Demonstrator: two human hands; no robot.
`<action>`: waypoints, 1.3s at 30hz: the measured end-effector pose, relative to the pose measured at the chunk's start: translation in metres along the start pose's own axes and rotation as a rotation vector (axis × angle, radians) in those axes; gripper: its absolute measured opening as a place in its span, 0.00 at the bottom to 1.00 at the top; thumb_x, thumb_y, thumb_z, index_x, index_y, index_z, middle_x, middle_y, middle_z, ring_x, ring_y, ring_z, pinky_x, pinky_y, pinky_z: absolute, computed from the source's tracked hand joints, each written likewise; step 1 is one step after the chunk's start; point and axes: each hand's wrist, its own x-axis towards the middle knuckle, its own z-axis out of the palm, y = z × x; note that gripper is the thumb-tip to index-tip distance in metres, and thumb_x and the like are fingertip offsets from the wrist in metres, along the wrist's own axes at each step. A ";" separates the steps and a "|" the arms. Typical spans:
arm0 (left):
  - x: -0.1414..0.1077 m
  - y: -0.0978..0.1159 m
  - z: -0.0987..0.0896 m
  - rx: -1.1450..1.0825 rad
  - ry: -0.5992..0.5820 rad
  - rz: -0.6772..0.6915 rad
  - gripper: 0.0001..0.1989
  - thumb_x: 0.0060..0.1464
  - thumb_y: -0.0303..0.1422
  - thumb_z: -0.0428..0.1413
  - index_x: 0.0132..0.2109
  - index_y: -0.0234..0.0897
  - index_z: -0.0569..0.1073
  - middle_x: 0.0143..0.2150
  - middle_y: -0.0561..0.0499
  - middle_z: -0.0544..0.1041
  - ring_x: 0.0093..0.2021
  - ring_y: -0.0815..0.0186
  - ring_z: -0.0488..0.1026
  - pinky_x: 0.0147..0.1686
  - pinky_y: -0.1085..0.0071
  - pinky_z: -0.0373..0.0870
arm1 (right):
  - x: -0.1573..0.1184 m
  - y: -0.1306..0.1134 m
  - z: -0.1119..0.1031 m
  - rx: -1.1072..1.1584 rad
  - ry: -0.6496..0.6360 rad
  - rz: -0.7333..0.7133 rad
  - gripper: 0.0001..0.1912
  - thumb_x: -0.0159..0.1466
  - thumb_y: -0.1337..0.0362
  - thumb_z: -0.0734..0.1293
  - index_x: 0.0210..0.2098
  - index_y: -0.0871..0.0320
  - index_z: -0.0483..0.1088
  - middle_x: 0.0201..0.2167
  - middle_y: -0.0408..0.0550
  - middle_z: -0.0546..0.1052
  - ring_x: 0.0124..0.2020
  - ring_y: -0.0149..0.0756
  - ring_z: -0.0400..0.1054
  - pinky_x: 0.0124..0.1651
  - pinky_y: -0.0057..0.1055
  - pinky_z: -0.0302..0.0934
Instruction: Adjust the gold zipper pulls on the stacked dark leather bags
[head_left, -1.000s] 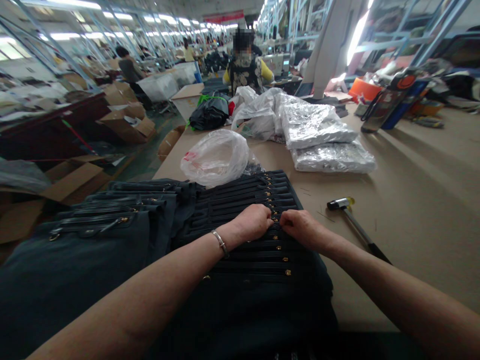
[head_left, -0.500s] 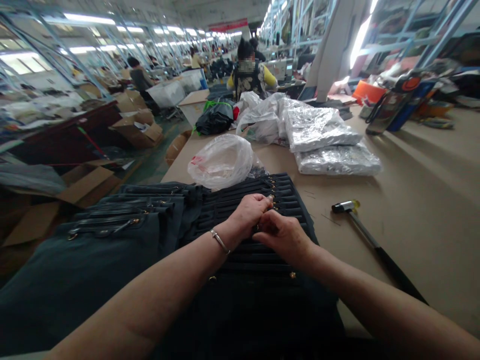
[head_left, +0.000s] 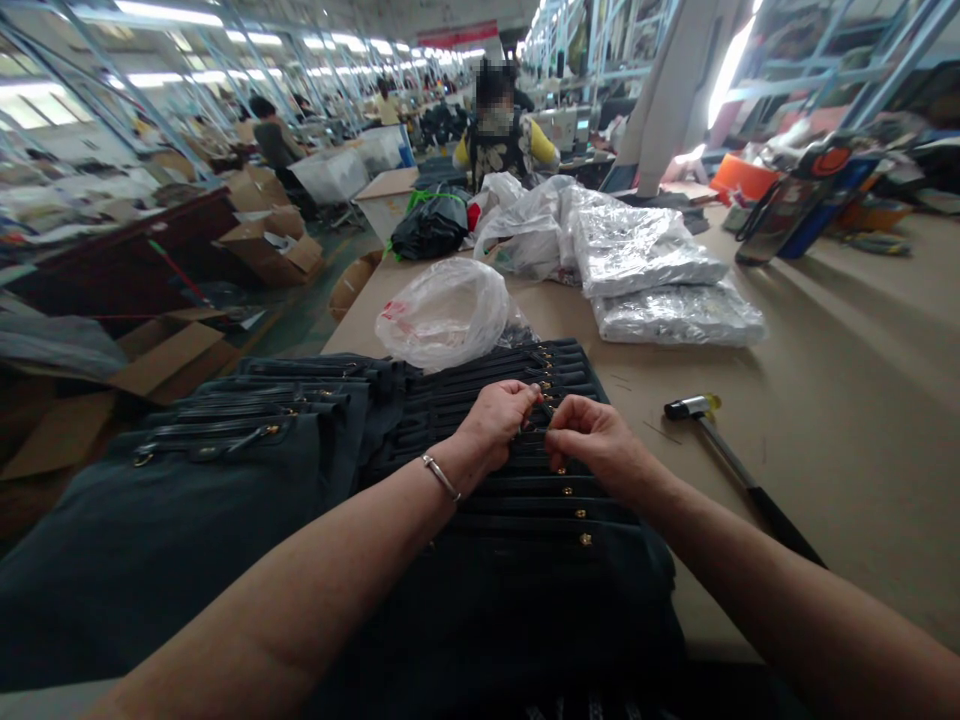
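My left hand (head_left: 501,418), a silver bangle at its wrist, is closed in a pinch over a stack of dark fabric pieces (head_left: 495,510). Close to its right, my right hand (head_left: 598,436) is also pinched, fingertips turned toward the left. A thin dark piece shows between the two hands, but its kind is too small to tell. Gold-coloured metal fittings (head_left: 580,513) run in a row along the stack's zipped edges. Further left lies a second pile of dark fabric pieces (head_left: 247,500) with zippers, dark pulls and gold-coloured rings.
A hammer (head_left: 724,455) lies on the brown table (head_left: 847,400) at the right. Behind the stack are a clear plastic bag (head_left: 446,315) and plastic-wrapped packets (head_left: 660,250). Bottles (head_left: 787,215) stand at the right rear. Cardboard boxes (head_left: 172,370) sit at the left. Another person (head_left: 502,140) is ahead.
My right hand has moved right, away from my left hand, uncovering a thin dark piece between them. More gold-coloured fittings on the near edges are now visible. My left hand has barely moved.
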 end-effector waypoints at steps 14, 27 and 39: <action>-0.013 -0.013 -0.011 0.609 -0.371 0.026 0.08 0.47 0.34 0.56 0.27 0.34 0.74 0.21 0.56 0.67 0.22 0.72 0.60 0.21 0.77 0.55 | -0.009 0.027 -0.036 -0.256 -0.023 0.195 0.06 0.50 0.62 0.68 0.25 0.58 0.67 0.16 0.37 0.69 0.19 0.26 0.62 0.22 0.24 0.56; -0.014 -0.011 -0.004 1.086 -0.399 0.241 0.08 0.50 0.29 0.56 0.24 0.36 0.75 0.22 0.52 0.72 0.23 0.68 0.66 0.26 0.73 0.56 | -0.008 0.033 -0.031 -1.130 -0.169 -0.108 0.08 0.57 0.70 0.62 0.29 0.55 0.72 0.30 0.44 0.75 0.30 0.33 0.66 0.34 0.28 0.54; -0.016 -0.008 -0.015 0.695 -0.244 0.122 0.11 0.51 0.34 0.55 0.24 0.35 0.70 0.19 0.55 0.66 0.21 0.71 0.61 0.23 0.74 0.55 | -0.015 0.025 -0.020 -0.921 -0.049 -0.252 0.05 0.60 0.68 0.62 0.28 0.56 0.67 0.25 0.40 0.70 0.27 0.29 0.62 0.32 0.27 0.54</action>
